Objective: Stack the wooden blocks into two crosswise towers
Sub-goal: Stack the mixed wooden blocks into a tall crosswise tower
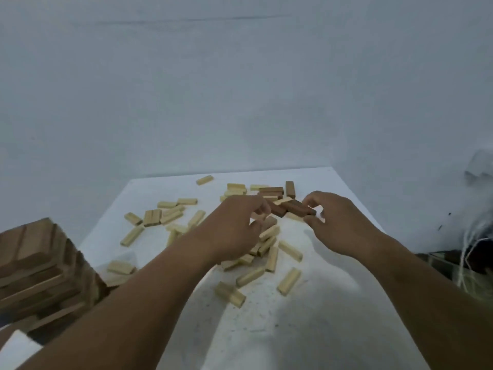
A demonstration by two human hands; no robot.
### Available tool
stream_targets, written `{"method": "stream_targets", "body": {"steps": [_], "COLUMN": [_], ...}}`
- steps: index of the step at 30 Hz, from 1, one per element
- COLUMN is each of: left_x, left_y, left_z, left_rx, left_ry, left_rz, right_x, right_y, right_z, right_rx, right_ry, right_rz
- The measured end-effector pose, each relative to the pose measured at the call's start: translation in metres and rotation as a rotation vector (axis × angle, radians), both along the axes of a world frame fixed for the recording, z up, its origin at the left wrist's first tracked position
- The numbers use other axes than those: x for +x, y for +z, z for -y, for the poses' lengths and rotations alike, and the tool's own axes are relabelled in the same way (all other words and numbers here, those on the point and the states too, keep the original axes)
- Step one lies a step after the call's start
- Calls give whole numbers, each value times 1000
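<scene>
White table, pale bluish wall behind; tangle of light cords at right edge

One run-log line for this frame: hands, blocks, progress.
left hand: pinching a block | right hand: gripping dark blocks | light blocks: scattered on table | tower: one standing, left edge

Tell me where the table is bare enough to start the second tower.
Bare table lies near you, between the forearms below the nearest pale blocks. The far left corner beside the lone block is free too. The middle, under both hands, is crowded; the finished tower fills the left.
</scene>
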State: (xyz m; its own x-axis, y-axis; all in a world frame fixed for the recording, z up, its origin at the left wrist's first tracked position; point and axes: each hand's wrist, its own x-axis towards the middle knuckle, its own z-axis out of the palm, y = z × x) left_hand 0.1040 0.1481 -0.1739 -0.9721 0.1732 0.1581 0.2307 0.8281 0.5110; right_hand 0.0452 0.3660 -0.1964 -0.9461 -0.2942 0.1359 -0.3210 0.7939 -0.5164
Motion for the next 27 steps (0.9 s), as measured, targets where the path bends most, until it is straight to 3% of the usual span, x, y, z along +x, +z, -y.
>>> {"method": "stream_targets", "body": {"steps": [8,12,15,21,27], "left_x": [-91,-112,-118,-125,-120], "left_y": [-41,-47,-52,-57,-40], "left_z": [-21,-34,-39,-46,-27], "left_rx": [-156,-277,-298,-356,-278], "left_ry": [21,66,45,89,141], "left_rz": [40,71,64,-51,-184], "right_x": [-64,-82,-87,-88,-91], "right_y": [-33,-42,-41,-33,-37], "right_z": [11,19,15,6,8], "right_rx": [-43,-4,-85,-9,-20], "right_ry": [-109,-108,-123,-97,-91], "right_rz": [35,73,109,139,109]}}
